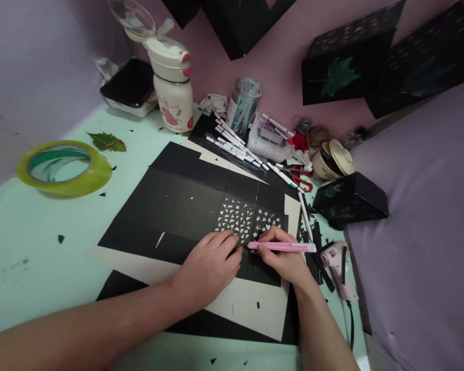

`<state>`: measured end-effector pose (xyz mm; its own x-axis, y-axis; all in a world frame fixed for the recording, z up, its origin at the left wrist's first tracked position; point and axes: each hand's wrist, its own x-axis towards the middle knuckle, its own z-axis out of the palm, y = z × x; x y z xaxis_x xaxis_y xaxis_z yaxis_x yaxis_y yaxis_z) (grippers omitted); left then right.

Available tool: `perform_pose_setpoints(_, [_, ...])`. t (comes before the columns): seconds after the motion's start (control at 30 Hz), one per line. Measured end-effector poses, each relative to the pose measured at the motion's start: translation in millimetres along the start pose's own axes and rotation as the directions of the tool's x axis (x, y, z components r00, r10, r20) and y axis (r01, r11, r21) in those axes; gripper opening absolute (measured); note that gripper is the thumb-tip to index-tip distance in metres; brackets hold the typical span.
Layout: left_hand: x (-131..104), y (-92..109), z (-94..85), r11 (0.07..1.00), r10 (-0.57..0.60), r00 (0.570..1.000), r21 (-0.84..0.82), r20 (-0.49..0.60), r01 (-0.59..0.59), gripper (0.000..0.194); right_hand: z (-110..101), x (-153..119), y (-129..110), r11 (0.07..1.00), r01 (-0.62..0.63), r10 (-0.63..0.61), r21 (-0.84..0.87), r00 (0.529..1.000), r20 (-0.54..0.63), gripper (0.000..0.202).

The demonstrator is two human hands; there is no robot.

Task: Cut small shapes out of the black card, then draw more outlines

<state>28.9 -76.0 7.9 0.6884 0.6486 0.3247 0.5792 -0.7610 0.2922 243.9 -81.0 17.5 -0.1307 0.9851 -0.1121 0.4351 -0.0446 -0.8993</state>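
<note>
A pink pen-shaped cutter (280,247) lies in the grip of my right hand (282,255), its tip pointing left at the black card. My left hand (212,263) presses on the card just left of that tip, its fingers bent close together; whether anything is under them is hidden. The black card (143,206) has a patch of cut-out triangles (234,216) and, to its right, a patch of cut-out stars (266,219). Beneath it is a white sheet (251,306), which rests on more black card (201,325).
Yellow-green tape (64,167), a leaf (107,142) and a white bottle (172,87) are left and behind. Markers (235,147), red-handled scissors (302,180) and a jar (244,105) stand behind the card. A black box (351,198) and a glue gun (339,270) are right.
</note>
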Motion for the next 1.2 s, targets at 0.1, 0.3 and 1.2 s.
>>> perform_pose_setpoints(0.1, [-1, 0, 0.3, 1.000, -0.002, 1.000, -0.004, 0.006, 0.002, 0.021, 0, 0, -2, 1.000, 0.001, -0.001, 0.003, 1.000, -0.002, 0.011])
perform_pose_setpoints(0.3, [0, 0, 0.3, 1.000, -0.008, 1.000, -0.013, 0.020, 0.008, 0.019, -4, 7, -11, 0.998, 0.036, -0.032, -0.053, 0.997, 0.067, 0.012])
perform_pose_setpoints(1.2, [2, 0, -3.5, 1.000, -0.003, 1.000, -0.015, 0.022, 0.003, 0.018, -9, 13, 3, 0.998, 0.055, -0.055, -0.014, 0.998, 0.013, 0.016])
